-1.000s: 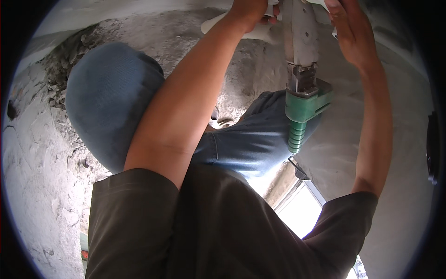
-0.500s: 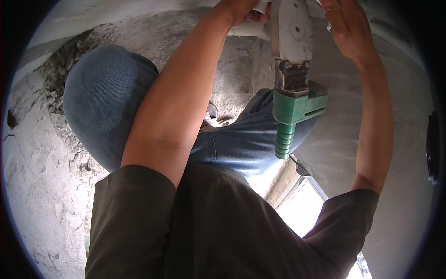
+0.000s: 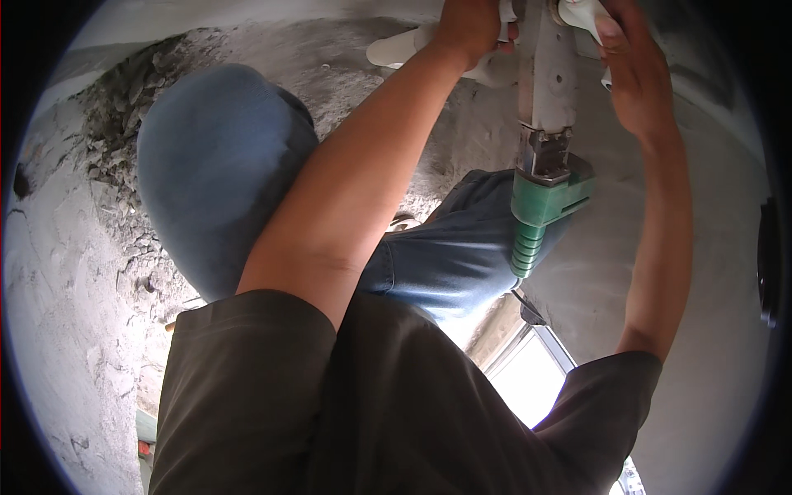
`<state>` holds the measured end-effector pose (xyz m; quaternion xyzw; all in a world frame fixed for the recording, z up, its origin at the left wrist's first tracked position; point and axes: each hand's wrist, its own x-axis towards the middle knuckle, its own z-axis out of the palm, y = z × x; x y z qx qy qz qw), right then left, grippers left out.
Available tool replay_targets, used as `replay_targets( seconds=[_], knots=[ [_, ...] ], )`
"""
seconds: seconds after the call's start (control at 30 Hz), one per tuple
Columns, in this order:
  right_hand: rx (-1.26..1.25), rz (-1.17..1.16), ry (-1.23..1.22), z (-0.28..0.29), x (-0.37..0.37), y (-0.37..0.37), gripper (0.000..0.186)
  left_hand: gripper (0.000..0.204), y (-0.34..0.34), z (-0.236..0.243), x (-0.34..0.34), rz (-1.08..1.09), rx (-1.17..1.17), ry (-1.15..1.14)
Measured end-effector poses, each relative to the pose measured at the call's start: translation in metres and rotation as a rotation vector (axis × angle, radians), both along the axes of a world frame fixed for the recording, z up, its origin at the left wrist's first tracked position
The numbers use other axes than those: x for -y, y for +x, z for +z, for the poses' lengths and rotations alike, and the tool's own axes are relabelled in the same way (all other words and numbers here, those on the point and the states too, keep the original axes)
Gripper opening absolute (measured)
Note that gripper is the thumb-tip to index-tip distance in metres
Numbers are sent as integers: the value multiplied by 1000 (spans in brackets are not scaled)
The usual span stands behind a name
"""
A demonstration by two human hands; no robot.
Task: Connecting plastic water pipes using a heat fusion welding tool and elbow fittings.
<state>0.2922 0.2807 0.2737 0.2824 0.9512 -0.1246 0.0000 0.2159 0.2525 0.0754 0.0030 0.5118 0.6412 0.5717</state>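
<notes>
A pipe fusion welder with a flat grey metal plate [image 3: 549, 78] and a green handle [image 3: 540, 202] hangs handle-down between my hands. My left hand [image 3: 478, 31] is closed at the plate's left side, its fingers curled round a white plastic piece [image 3: 506, 11] cut off by the top edge. On the other side my right hand [image 3: 639, 74] grips a white pipe fitting [image 3: 584, 15], thumb pressed on it, against the upper part of the plate. A second white end shows below the thumb. The welder's top lies outside the picture.
White pipe [image 3: 392, 51] shows behind my left wrist, near the rough, broken wall [image 3: 124, 148]. My bent knee [image 3: 219, 165] in blue jeans rises at the left. A black cable [image 3: 530, 307] leaves the handle's lower end. A bright window [image 3: 532, 375] lies at the lower right.
In the picture the welder and my left hand have shifted to the right. More of the fitting in my right hand shows, and the white pipe behind my left wrist is more visible.
</notes>
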Motion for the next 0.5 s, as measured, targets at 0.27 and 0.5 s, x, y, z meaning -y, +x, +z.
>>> replay_targets(
  seconds=[0.27, 0.5],
  knots=[
    [4, -77, -61, -14, -13, 15, 36, 41, -12, -9, 18, 70, 187, 314],
    [17, -107, -74, -9, -12, 16, 38, 44, -14, 6, 21, 93, 87, 319]
  ],
)
